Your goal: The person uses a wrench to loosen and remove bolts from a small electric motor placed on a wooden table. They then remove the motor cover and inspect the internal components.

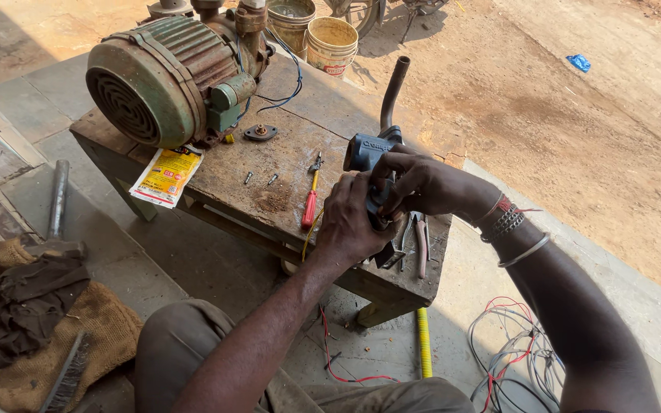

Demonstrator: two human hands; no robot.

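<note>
Fig.: both hands meet on a small blue pump at the near-right end of a worn wooden bench. Left hand wraps the pump's near side from below, fingers curled round it. Right hand comes in from the right & closes over the top/far side; the fingertips of the two hands are almost touching. The pump thus sits between the palms, its blue casing showing above the knuckles; a dark curved pipe rises behind it. Whether the pump rests on the bench or is lifted off it, cannot tell.

Surroundings: red-handled screwdriver lies just left of the left hand; pliers lie at the bench edge under the right wrist. Two loose screws & a round black cap lie further left. Large green motor stands at the far-left end, w/ a yellow sachet beside it. Wire bundle lies on the floor at right; two buckets stand beyond the bench.
</note>
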